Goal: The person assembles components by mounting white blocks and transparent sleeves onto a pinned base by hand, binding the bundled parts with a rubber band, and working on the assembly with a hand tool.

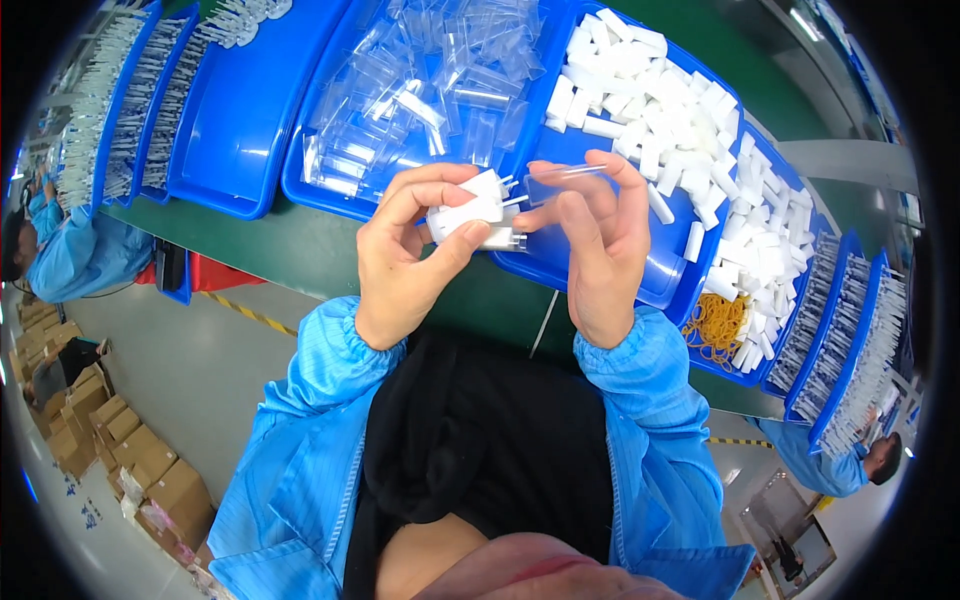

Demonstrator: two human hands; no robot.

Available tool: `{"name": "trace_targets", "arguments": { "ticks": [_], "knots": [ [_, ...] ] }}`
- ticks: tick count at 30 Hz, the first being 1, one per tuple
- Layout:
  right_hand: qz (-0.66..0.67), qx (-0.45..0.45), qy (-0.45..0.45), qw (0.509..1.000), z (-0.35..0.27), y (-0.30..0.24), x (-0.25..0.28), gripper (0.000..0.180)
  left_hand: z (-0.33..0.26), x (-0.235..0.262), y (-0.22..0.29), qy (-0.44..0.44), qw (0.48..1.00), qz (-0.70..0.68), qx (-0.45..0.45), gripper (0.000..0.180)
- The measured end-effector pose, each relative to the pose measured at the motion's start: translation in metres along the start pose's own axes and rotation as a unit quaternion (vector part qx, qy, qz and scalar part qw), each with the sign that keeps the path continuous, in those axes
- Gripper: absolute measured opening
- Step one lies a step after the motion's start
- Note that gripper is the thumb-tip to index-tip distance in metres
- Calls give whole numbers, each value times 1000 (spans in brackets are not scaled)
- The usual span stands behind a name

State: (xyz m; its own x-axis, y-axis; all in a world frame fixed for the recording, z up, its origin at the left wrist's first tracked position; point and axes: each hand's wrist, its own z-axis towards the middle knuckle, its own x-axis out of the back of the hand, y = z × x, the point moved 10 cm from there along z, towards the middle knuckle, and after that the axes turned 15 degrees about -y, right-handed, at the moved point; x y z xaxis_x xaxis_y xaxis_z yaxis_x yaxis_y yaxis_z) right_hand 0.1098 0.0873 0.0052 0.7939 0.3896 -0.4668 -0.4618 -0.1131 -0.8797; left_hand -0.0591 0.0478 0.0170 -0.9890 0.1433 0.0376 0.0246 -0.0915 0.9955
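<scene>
My left hand (392,255) is closed around white plug adapters (476,203), pinched between thumb and fingers. Their metal pins point to the right, toward my other hand. A second white piece shows just below the upper one, partly hidden by the thumb. Facing it, my right hand (612,250) grips a clear plastic sleeve (565,178) between thumb and fingers. The sleeve is apart from or just beside the pins; I cannot tell which. Both hands are above the near edges of the blue trays.
A blue tray (292,180) of clear plastic sleeves (430,70) lies ahead. To its right, trays hold white blocks (640,100) and yellow rubber bands (716,322). An unfilled blue tray (235,110) and upright racks of pronged parts (100,130) stand left. Co-workers sit at both sides.
</scene>
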Motion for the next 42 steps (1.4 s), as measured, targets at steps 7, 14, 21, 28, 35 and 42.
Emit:
{"name": "trace_targets", "arguments": {
  "ticks": [7,14,21,28,35,42],
  "knots": [
    [-98,-4,-64,993,-2,-1,-12,38,-1,-1,6,15,999,35,-18,23],
    [-106,7,-45,993,-5,6,-8,37,-3,0,5,41,997,59,-10,23],
    [-124,-9,-36,992,-7,7,-8,38,-4,-2,6,19,998,54,-31,21],
    [-122,-31,-68,990,-2,8,-1,33,-3,-1,9,-27,991,123,-48,21],
    [-173,-38,-86,981,1,3,1,23,-3,-2,25,-14,968,237,-78,32],
    [-148,-78,-75,983,2,-3,7,24,-4,8,8,17,996,-81,-23,32]
  ]
}}
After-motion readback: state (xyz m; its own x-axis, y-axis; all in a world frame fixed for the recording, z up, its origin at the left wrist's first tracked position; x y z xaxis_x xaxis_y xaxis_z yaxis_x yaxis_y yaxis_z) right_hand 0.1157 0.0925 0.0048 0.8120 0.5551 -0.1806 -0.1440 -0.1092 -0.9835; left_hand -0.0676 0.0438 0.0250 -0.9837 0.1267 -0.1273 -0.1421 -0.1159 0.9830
